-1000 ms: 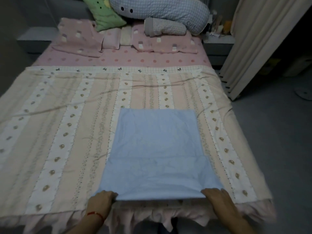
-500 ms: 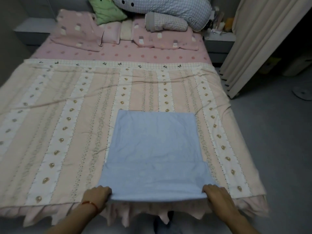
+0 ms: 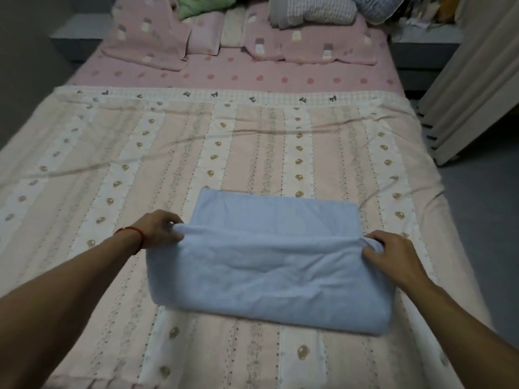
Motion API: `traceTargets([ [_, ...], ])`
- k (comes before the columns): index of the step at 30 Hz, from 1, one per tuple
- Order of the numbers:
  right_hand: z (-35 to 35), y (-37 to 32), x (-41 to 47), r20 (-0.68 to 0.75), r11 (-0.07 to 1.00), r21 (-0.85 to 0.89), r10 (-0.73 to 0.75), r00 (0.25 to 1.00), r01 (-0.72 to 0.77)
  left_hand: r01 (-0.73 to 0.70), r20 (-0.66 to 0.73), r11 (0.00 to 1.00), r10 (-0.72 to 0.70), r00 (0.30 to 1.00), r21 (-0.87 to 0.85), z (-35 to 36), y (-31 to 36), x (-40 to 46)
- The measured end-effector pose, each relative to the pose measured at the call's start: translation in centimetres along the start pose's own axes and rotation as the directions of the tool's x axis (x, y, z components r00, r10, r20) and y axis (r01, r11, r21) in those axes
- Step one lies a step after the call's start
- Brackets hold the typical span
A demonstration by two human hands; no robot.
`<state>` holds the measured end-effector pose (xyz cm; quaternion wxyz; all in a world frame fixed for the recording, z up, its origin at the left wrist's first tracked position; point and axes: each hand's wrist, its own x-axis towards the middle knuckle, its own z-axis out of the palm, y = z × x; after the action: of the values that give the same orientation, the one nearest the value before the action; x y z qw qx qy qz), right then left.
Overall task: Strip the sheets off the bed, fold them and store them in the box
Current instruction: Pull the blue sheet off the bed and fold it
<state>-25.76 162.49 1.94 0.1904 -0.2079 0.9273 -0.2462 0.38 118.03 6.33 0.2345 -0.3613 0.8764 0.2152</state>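
1. A light blue sheet (image 3: 266,265) lies folded on the near half of the bed (image 3: 84,169), on top of a striped cream and pink cover (image 3: 252,141) printed with small gold shapes.
2. The near part of the sheet is doubled over the far part, so a raised edge runs from side to side across its middle, with a flat strip of the lower layer showing beyond it.
3. The left hand (image 3: 158,230) pinches the left end of that raised edge, fingers curled round the cloth (a thin red string (image 3: 132,233) circles the wrist).
4. The right hand (image 3: 393,258) grips the right end of the same edge, with a bunch of cloth gathered under its fingers.
5. Both forearms reach in from the bottom corners of the view, well apart, one on each side of the sheet.
6. The fold nearest the person looks thick and rounded, and the top layer is creased.
7. Beyond the cover, a pink sheet with dots (image 3: 238,77) is laid bare at the head of the bed.
8. Two pink pillows (image 3: 146,37) lie there, with a green cushion (image 3: 202,7) and a checked cushion (image 3: 311,9) behind them, partly cut off by the top edge.
9. A pale curtain (image 3: 477,80) hangs at the right, above a grey floor (image 3: 488,220).
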Motion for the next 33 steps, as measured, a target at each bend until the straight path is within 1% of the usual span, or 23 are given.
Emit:
traceTargets([
  [2,0.8,0.5,3.6,0.036,1.0,0.029,0.001,0.999,-0.003,0.011,-0.048,0.999,-0.014,0.999,-0.048,0.1,0.4,3.3],
  [5,2.9,2.4,9.3,0.028,0.999,0.049,0.001,1.0,-0.003,0.038,-0.123,0.991,-0.054,0.991,-0.126,1.5,0.7,8.9],
  [8,5.4,4.5,12.7,-0.003,0.982,0.162,0.098,0.995,-0.096,0.095,-0.193,0.954,-0.154,0.969,-0.283,4.5,0.1,13.0],
  [10,7.7,6.1,13.8,-0.034,0.947,0.267,0.196,0.98,-0.18,0.168,-0.181,0.877,-0.275,0.944,-0.451,7.5,-0.8,14.7],
  [11,8.6,6.5,13.5,-0.034,0.913,0.329,0.265,0.964,-0.239,0.211,-0.148,0.814,-0.34,0.929,-0.541,9.2,-1.4,14.9],
  [12,9.3,6.8,12.9,-0.016,0.86,0.408,0.343,0.939,-0.307,0.225,-0.143,0.757,-0.387,0.911,-0.614,10.9,-2.2,14.7],
  [13,9.6,7.0,11.8,0.011,0.797,0.483,0.409,0.913,-0.363,0.222,-0.154,0.72,-0.417,0.896,-0.658,12.0,-2.7,14.3],
  [14,9.9,7.3,10.8,0.045,0.757,0.515,0.445,0.894,-0.402,0.209,-0.173,0.716,-0.421,0.89,-0.666,13.0,-3.4,14.0],
  [15,10.2,7.2,9.7,0.063,0.757,0.497,0.455,0.888,-0.423,0.203,-0.181,0.73,-0.41,0.894,-0.653,13.7,-4.1,13.6],
  [18,10.6,8.0,8.6,0.015,0.849,0.3,0.451,0.893,-0.434,0.195,-0.181,0.812,-0.344,0.922,-0.551,13.6,-4.9,13.1],
  [20,10.5,7.9,9.1,0.009,0.854,0.236,0.476,0.879,-0.464,0.185,-0.2,0.843,-0.322,0.925,-0.505,13.2,-4.8,13.9],
  [22,11.1,7.1,10.0,0.025,0.851,0.156,0.503,0.864,-0.501,0.161,-0.251,0.883,-0.294,0.922,-0.441,12.8,-3.9,15.0],
  [23,11.4,6.5,10.5,-0.014,0.87,0.092,0.488,0.873,-0.485,0.146,-0.307,0.896,-0.292,0.906,-0.42,12.8,-3.0,15.5],
  [24,11.7,5.9,11.4,-0.086,0.901,0.01,0.433,0.897,-0.434,0.112,-0.39,0.909,-0.28,0.877,-0.401,12.6,-2.0,16.3],
  [25,11.9,5.2,12.3,-0.158,0.931,-0.101,0.334,0.929,-0.352,0.075,-0.483,0.938,-0.241,0.842,-0.337,12.4,-1.2,17.1],
  [26,12.0,4.5,13.4,-0.188,0.945,-0.208,0.215,0.958,-0.252,0.056,-0.559,0.972,-0.176,0.81,-0.226,12.0,-0.2,18.1],
  [27,12.0,3.7,14.8,-0.16,0.947,-0.286,0.107,0.981,-0.15,0.041,-0.61,0.992,-0.108,0.785,-0.123,11.7,0.3,18.9],
  [28,12.1,3.2,16.5,-0.107,0.941,-0.332,0.037,0.994,-0.071,0.014,-0.642,0.998,-0.049,0.766,-0.059,11.3,0.8,19.8],
  [29,12.0,3.0,18.0,-0.059,0.933,-0.359,-0.001,0.998,-0.02,-0.031,-0.645,0.999,0.014,0.764,-0.015,10.9,1.1,20.8],
  [30,12.0,3.0,19.4,-0.01,0.923,-0.384,-0.003,1.0,-0.001,-0.077,-0.611,0.996,0.084,0.787,0.037,10.6,1.2,22.0],
  [31,11.9,3.0,20.5,0.035,0.908,-0.42,0.016,0.999,0.0,-0.103,-0.542,0.986,0.156,0.826,0.128,10.1,1.5,23.0],
  [32,12.0,3.1,21.2,0.079,0.889,-0.457,0.053,0.995,-0.011,-0.12,-0.439,0.966,0.213,0.873,0.23,9.9,1.7,24.0],
  [33,12.1,2.9,21.6,0.107,0.865,-0.501,0.099,0.989,-0.032,-0.116,-0.34,0.943,0.225,0.913,0.312,9.6,2.0,24.8],
])
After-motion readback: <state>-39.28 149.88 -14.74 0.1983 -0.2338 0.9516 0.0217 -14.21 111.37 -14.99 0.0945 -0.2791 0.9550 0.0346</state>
